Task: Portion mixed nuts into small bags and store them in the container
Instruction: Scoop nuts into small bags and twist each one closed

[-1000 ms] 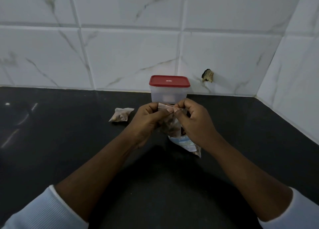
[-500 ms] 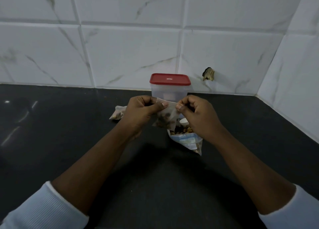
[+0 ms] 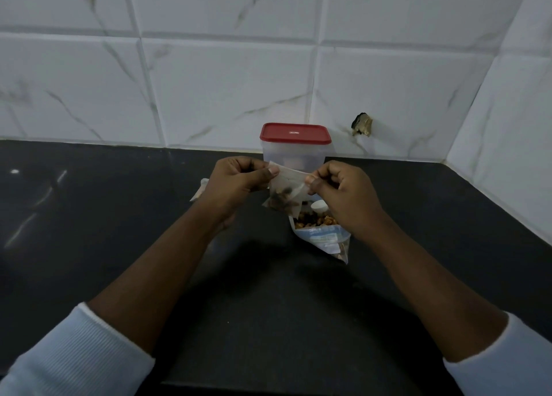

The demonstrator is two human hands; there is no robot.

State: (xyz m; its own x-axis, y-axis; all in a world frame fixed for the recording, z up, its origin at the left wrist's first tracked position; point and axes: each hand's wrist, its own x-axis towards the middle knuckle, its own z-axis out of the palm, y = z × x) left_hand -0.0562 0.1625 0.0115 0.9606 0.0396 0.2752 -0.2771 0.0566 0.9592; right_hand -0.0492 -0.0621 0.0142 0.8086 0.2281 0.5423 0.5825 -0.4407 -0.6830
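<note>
Pinching the small bag (image 3: 285, 186) at its top corners, your left hand (image 3: 239, 183) and right hand (image 3: 343, 195) are holding it at frame centre; the lidded container (image 3: 294, 156) is standing just above, equally near both.

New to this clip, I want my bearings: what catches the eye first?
At centre, the left hand and right hand pinch the top corners of a small clear bag of nuts above the black countertop. Behind it stands a red-lidded container, and an open nut packet lies below the right hand.
</note>
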